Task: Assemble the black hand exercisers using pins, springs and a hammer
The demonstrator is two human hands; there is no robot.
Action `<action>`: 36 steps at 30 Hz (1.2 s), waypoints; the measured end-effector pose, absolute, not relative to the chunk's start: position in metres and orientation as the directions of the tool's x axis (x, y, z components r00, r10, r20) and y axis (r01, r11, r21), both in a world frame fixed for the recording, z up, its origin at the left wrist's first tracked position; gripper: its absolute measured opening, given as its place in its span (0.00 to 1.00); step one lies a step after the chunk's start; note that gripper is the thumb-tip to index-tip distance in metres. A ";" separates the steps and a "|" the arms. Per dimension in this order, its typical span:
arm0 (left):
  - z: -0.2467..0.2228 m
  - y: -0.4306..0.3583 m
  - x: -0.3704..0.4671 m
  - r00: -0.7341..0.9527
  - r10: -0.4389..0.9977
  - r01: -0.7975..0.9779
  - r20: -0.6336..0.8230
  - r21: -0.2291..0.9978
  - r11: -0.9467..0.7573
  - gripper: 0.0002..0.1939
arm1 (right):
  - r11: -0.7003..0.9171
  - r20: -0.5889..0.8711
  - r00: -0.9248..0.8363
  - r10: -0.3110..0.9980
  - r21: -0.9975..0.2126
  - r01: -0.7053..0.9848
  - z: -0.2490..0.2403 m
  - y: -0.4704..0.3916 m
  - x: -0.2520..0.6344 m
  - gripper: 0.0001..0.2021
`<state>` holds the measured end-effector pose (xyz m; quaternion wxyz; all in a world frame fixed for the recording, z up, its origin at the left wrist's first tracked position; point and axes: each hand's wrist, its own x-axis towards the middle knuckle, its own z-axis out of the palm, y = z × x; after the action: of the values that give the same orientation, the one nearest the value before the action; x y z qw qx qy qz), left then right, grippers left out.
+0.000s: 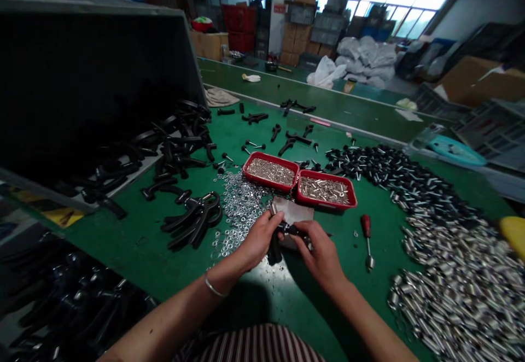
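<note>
My left hand (259,239) is closed around a black handle part (274,250), with a short metal piece showing near its thumb. My right hand (322,252) pinches a small black piece (293,230) against the near end of that part; its exact kind is hidden by the fingers. Both hands meet over a pale square sheet (293,210) on the green table. Loose metal washers (240,209) are spread left of my left hand. Just beyond the hands stand two red trays, one with tiny metal parts (270,171), the other with small metal pins (324,189).
A red-handled screwdriver (367,241) lies to the right. Piles of metal cylinders (463,285) and black-headed bolts (394,173) cover the right side. Black handles (194,217) lie at left, spilling from a tipped grey crate (194,61). A conveyor belt (283,86) runs behind.
</note>
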<state>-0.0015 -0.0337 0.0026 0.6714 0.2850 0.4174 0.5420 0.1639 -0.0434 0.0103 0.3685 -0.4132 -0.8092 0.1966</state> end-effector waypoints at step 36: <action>0.008 -0.029 -0.021 0.095 0.956 0.239 0.278 0.926 -0.293 0.09 | -0.147 -0.245 -0.516 0.821 -0.964 0.223 0.007 -0.034 0.147 0.26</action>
<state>-0.0211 -0.0287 0.0077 0.3693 0.6410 0.4658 0.4855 0.1469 -0.0339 0.0074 0.2398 -0.4295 -0.6074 0.6238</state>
